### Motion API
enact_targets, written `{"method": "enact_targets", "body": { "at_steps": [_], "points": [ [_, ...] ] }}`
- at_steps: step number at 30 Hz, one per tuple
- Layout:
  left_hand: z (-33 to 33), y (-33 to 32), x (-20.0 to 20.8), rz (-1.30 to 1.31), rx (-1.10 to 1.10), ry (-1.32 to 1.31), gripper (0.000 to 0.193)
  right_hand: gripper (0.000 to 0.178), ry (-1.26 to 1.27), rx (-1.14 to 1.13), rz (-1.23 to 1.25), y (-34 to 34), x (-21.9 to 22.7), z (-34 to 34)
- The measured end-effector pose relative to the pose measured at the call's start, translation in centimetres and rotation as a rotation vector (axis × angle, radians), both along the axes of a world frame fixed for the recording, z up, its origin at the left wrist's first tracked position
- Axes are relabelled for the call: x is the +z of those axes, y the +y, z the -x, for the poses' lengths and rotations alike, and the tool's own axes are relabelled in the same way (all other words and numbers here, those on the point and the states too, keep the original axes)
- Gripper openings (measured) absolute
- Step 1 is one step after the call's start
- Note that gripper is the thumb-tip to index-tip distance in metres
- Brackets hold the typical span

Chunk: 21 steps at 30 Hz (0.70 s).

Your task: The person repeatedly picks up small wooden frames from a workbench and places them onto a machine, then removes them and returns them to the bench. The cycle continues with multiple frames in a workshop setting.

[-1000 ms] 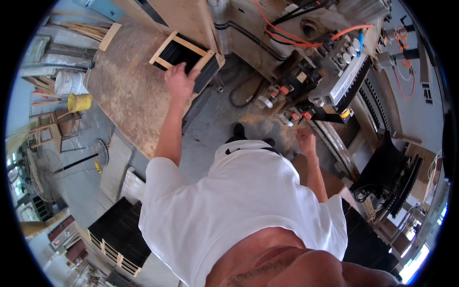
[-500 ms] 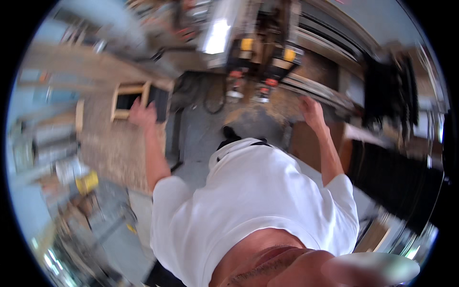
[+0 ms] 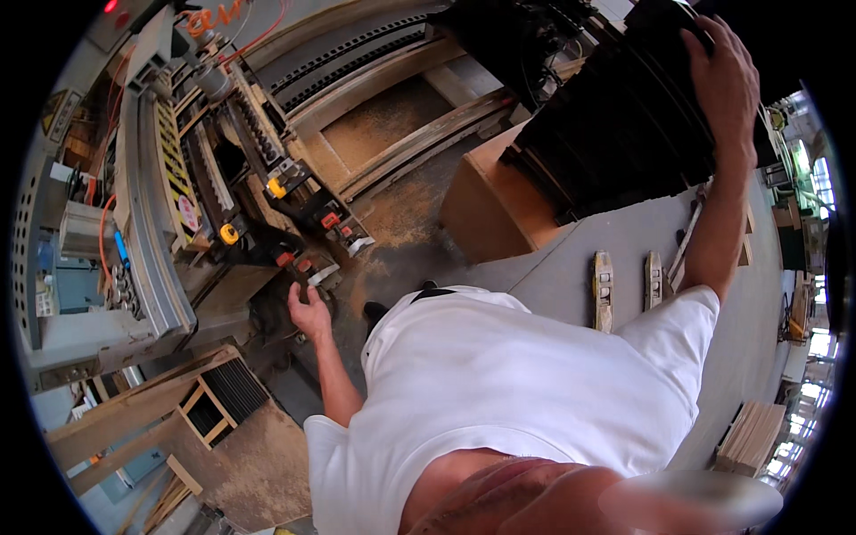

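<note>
My right hand [image 3: 727, 85] reaches up at the far right, over the end of a tall stack of black pieces [image 3: 624, 125]. Its fingers are stretched out with a gap at the thumb; whether it touches the stack is hard to tell against the dark. My left hand [image 3: 309, 312] hangs with fingers apart and nothing in it, near the red-tipped metal end [image 3: 308, 266] of a machine clamp. A small wooden frame [image 3: 207, 410] lies beside several black slats [image 3: 234, 390] on a board-topped bench [image 3: 259, 468] at lower left.
The long machine [image 3: 152, 223] with rails and yellow knobs fills the left. A brown box-like block [image 3: 490, 201] stands beside the black stack. Yellowish pallet-truck forks [image 3: 604, 290] lie on the grey floor at right. A pile of boards [image 3: 751, 437] stands at lower right.
My view has swung to the right. My right hand has risen and reached out to the black stack. My left hand has come away from the small wooden frame on the bench.
</note>
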<state>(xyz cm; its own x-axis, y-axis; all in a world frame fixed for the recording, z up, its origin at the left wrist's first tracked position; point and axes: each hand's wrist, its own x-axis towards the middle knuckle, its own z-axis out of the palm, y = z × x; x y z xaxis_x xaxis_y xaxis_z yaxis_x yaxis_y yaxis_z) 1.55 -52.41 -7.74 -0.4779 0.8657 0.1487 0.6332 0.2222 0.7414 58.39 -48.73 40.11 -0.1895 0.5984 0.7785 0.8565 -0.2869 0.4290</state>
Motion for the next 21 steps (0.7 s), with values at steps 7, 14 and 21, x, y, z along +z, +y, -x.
{"method": "enact_targets", "body": {
  "at_steps": [7, 14, 21],
  "points": [
    [0.0, 8.5, 0.4, -0.148, -0.139, -0.372, 0.033, 0.039, 0.478, -0.030, 0.231, -2.3, 2.3, -7.7],
    [-0.1, 17.8, 8.7, -0.235, -0.054, -0.347, 0.033, 0.034, 0.487, -0.049, 0.097, -4.3, 1.4, -2.7],
    [5.1, 31.4, 9.9, -0.156, -0.020, -0.854, 0.053, 0.024, 0.273, 0.358, 0.220, -2.2, -0.6, 9.9]
  ]
}}
